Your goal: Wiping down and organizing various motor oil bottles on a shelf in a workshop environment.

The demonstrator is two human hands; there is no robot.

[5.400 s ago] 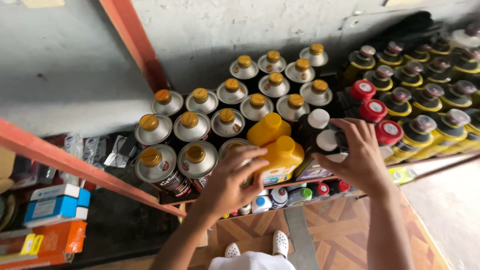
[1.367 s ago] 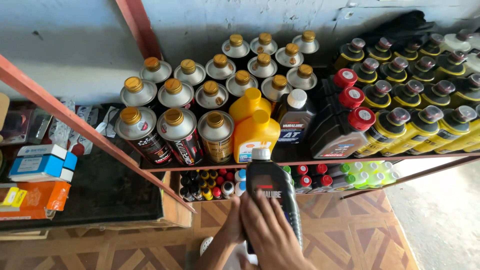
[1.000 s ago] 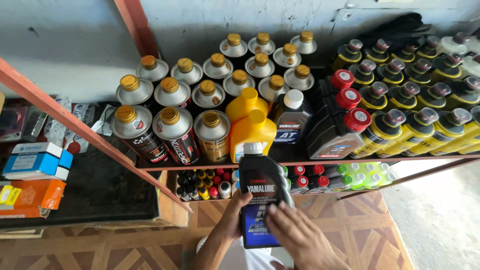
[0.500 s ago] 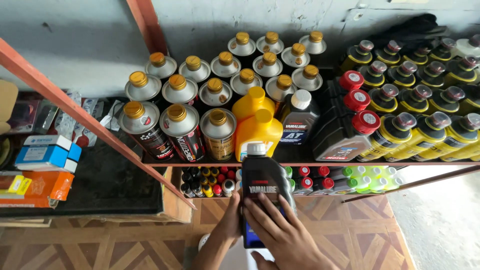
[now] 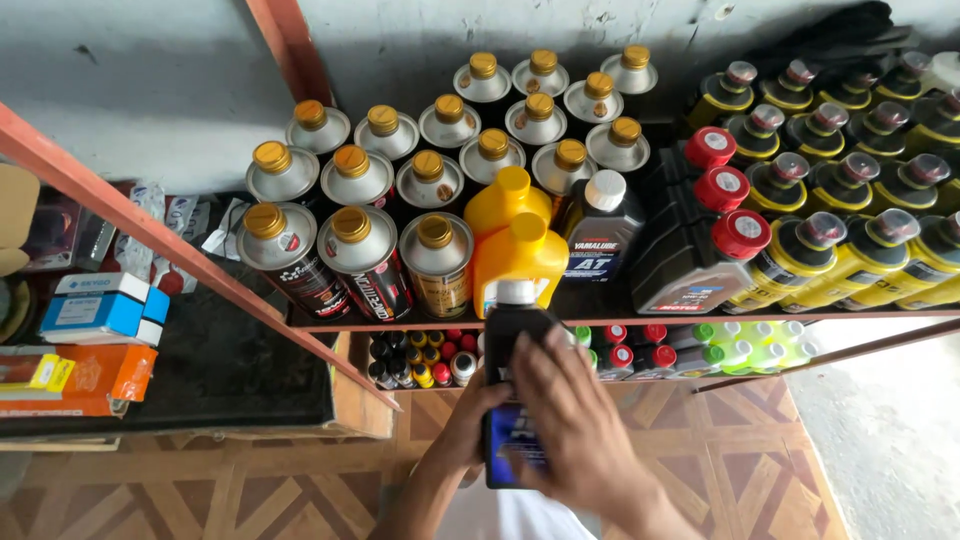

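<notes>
Below shelf edge: black bottle (image 5: pixel 512 380), white cap, blue label, upright, both hands gripping.

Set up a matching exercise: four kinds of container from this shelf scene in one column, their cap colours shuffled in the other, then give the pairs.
Containers:
1. Round silver metal cans
2. Dark bottle with a blue label, held in both hands
3. Black rectangular jugs to the right of the middle of the shelf
4. Solid yellow plastic bottles at the shelf front

Cap colours:
A. Red
B. Yellow
C. Gold
D. White

Pairs: 1-C, 2-D, 3-A, 4-B.

The left hand and right hand both grip the dark bottle below the shelf edge.
</notes>
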